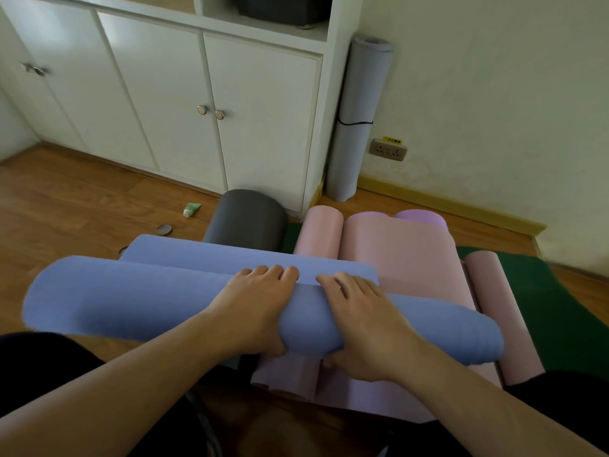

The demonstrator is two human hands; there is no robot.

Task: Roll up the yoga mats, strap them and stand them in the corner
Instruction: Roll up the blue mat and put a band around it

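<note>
Half-rolled blue mat (138, 301) across pink rolls (405, 258)

Home room (white cabinets (211, 103), wood floor (66, 206))

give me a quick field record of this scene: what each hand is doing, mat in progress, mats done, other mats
left hand: grips the blue mat
right hand: grips the same roll
blue mat: mostly rolled, a flat tail ahead, no strap visible
grey mat: rolled, strapped, upright in the corner
pink mats: beneath and beyond the blue one
dark grey roll: lying by the cabinet
</note>
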